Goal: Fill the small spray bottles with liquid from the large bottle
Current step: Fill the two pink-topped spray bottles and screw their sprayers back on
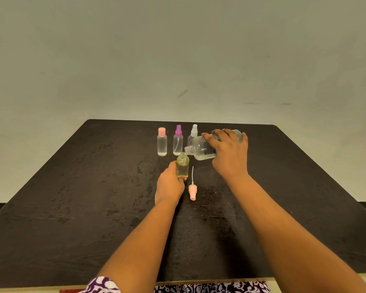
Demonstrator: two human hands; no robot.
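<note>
My right hand grips the large clear bottle, tipped on its side with its open neck just above the mouth of a small yellowish bottle. That small bottle stands upright and uncapped on the dark table, and my left hand holds it round its lower part. Its pink spray head with a white dip tube lies on the table just to the right of my left hand.
Behind stand three small bottles in a row: one with a pink cap, one with a purple spray head, one with a white spray head partly hidden by the large bottle. A pale wall rises beyond the table.
</note>
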